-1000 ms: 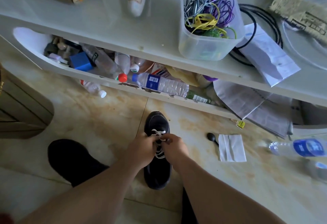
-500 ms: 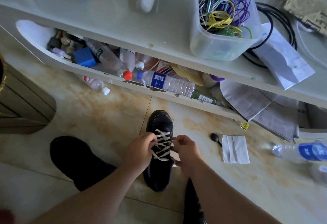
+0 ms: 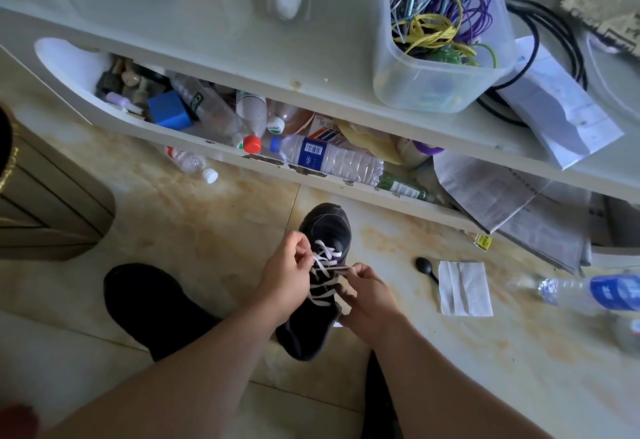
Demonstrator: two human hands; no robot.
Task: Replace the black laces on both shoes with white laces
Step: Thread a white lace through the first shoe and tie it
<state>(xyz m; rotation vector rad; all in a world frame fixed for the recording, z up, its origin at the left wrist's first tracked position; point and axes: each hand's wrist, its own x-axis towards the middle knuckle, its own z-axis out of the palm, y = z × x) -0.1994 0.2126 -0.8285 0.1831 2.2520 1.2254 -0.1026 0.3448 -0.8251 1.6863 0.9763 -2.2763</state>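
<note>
Black shoe (image 3: 323, 300) crisscrossed by white lace (image 3: 323, 265).

Bare forearms, no sleeves or jewellery; dark trouser leg (image 3: 377, 400) below.

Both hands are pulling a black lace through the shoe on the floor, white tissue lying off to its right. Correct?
Not quite: the lace is white, not black, as the head view shows. The left hand and right hand both pinch it over the black shoe on the floor, and the white tissue does lie to its right.
</note>
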